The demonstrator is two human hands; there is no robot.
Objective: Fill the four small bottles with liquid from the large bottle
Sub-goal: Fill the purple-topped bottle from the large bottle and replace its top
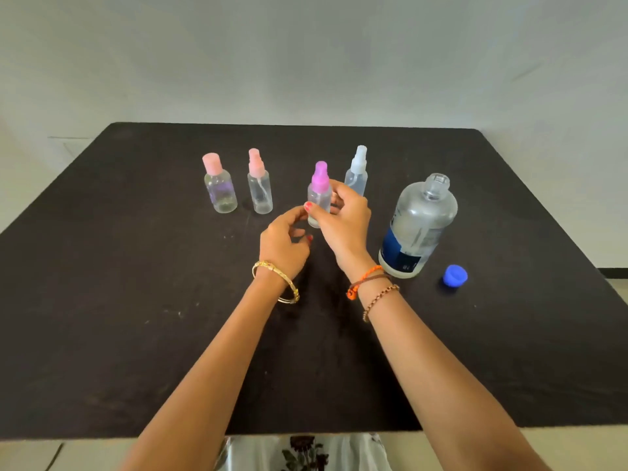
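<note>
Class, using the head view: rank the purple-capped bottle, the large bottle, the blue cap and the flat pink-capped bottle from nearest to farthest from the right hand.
From the right hand:
1. Purple-capped bottle, held in its fingers.
2. Large bottle, just to its right.
3. Blue cap, farther right, nearer the person.
4. Flat pink-capped bottle, far left of the row.

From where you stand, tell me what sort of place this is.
Probably a plain indoor room set up for a tabletop task: a dark table against a bare pale wall, holding only small bottles and a large bottle, with tiled floor beyond.
</note>
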